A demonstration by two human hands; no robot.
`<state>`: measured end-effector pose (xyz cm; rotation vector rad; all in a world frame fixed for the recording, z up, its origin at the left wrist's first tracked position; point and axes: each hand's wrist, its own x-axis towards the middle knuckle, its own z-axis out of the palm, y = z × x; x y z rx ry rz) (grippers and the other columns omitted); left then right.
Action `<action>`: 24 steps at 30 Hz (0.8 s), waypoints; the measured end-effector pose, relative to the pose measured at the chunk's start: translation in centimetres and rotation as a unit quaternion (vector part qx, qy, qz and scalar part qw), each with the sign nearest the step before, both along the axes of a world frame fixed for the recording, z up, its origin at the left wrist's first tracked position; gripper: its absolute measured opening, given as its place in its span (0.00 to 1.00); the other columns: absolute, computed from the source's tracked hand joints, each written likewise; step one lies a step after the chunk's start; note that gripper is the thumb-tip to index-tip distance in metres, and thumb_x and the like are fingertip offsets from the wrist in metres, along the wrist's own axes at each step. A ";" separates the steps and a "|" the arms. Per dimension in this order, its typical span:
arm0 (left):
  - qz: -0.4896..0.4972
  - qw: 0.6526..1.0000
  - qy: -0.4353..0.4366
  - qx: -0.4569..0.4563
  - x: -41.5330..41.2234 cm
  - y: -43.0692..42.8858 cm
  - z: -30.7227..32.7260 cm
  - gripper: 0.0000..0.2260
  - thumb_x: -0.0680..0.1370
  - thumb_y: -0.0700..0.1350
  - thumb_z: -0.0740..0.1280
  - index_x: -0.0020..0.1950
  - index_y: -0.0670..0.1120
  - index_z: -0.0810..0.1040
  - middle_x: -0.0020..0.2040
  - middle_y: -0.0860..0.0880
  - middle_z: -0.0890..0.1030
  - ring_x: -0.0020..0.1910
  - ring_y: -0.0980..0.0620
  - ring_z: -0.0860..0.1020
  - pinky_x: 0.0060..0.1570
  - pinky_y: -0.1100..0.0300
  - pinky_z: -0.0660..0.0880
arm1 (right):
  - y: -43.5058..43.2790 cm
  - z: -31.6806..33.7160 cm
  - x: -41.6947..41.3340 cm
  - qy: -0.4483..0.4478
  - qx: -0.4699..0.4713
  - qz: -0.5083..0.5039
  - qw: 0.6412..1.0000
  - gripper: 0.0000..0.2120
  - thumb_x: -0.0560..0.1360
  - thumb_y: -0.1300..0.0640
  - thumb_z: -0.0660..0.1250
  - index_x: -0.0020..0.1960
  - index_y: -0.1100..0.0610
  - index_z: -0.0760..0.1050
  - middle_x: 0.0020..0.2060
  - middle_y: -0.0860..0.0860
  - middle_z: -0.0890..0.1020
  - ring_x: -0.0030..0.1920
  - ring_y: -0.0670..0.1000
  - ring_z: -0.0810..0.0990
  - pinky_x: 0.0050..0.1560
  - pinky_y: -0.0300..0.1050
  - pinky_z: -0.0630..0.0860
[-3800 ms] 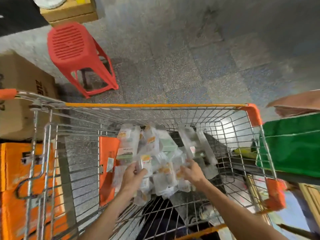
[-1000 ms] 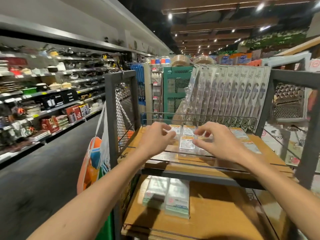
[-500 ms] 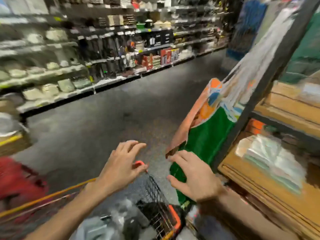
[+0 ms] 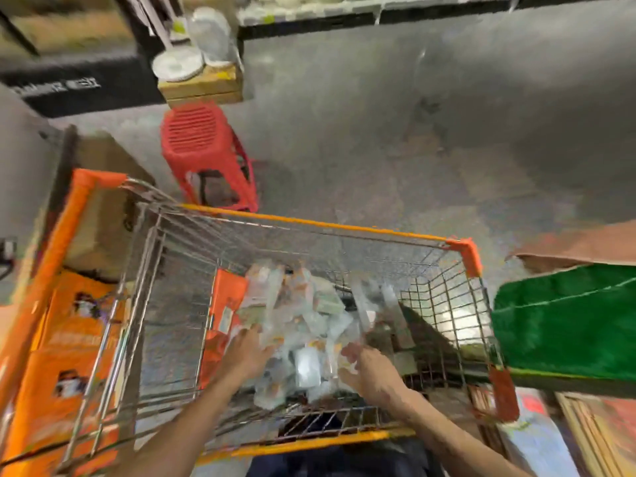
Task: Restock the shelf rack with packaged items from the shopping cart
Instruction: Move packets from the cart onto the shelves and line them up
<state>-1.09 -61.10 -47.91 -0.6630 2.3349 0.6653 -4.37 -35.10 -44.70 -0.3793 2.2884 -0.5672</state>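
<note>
Cart (image 4: 309, 222): one.
Packets (image 4: 303, 321): one blurred heap, uncountable.
Hands: left hand (image 4: 246, 352), right hand (image 4: 370, 370), apart on heap; grip unclear.

The shopping cart (image 4: 309, 222) is thin, shiny metal wire, with a rim and corners capped in glossy orange plastic. Inside it, the packaged items (image 4: 303, 325) gleam: clear, slick plastic film. Beyond the cart, the red stool (image 4: 196, 132) is moulded plastic with a slotted top. Around the cart the floor (image 4: 413, 149) is grey, speckled and matt. Right of the cart is a green bag (image 4: 564, 321), woven-looking with a faint sheen. Left of the cart is a dull brown cardboard box (image 4: 103, 201).
</note>
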 end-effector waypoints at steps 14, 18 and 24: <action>-0.255 0.958 -0.075 -0.110 0.0 -1.6 -10.6 0.52 0.70 0.52 0.75 0.79 0.51 0.39 0.76 0.43 0.53 0.73 0.41 0.57 0.71 0.47 0.59 | -12.8 -14.5 3.4 -0.124 0.121 -0.047 0.984 0.51 0.72 0.49 0.73 0.77 0.61 0.39 0.75 0.63 0.51 0.75 0.61 0.57 0.72 0.49 0.60; -0.279 0.953 -0.071 -0.097 -0.4 -2.5 -12.2 0.51 0.68 0.54 0.76 0.79 0.50 0.45 0.74 0.45 0.56 0.71 0.44 0.57 0.70 0.50 0.60 | -13.2 -16.6 3.2 -0.058 0.173 -0.016 0.983 0.48 0.74 0.51 0.71 0.77 0.65 0.40 0.75 0.62 0.54 0.75 0.60 0.55 0.73 0.47 0.58; -0.184 0.983 0.015 0.000 -0.4 -3.2 -10.1 0.45 0.66 0.66 0.72 0.75 0.47 0.58 0.73 0.48 0.63 0.71 0.49 0.61 0.70 0.56 0.60 | -12.2 -14.7 1.4 -0.180 0.009 -0.200 0.963 0.39 0.73 0.68 0.63 0.76 0.62 0.44 0.68 0.60 0.68 0.63 0.59 0.74 0.56 0.44 0.72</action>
